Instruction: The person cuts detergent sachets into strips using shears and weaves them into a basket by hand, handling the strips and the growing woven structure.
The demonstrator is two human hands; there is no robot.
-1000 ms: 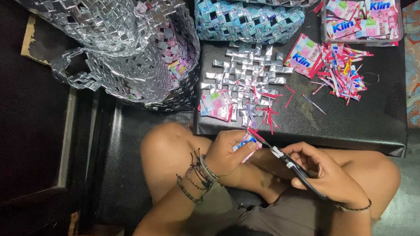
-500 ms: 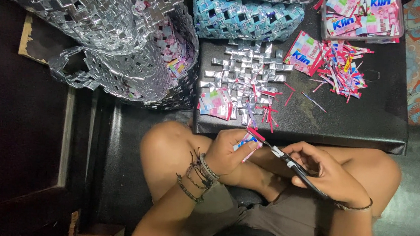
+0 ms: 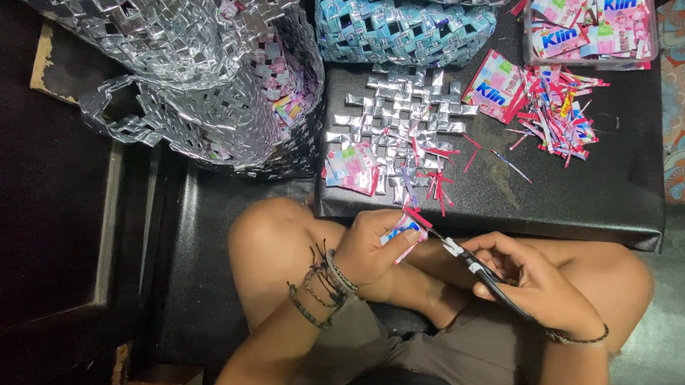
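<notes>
Looking down from my head, I take the black table (image 3: 595, 200) as my landmark. My left hand (image 3: 371, 250) sits just below its near edge, over my knee, fingers pinched around a small pink and blue wrapper piece (image 3: 405, 230) that pokes up toward the table edge. My right hand (image 3: 539, 288) is further right, also below that edge, fingers closed around the dark handles of a pair of scissors (image 3: 465, 259); the blades point left and meet the wrapper piece at their tips. Whether the blades are parted or closed there I cannot tell.

On the table, near its middle, lies a flat woven silver mat (image 3: 398, 124) with loose strip ends, some pink, sticking out toward me. To the right of it is a heap of pink and red cut strips (image 3: 557, 110) beside a flat wrapper. At the table's far right corner stands a clear box of sachets (image 3: 590, 29). Along the far edge sits a woven blue basket (image 3: 404, 30). Left of the table, touching its corner, rests a large woven silver bag (image 3: 176, 55) with a looped handle.
</notes>
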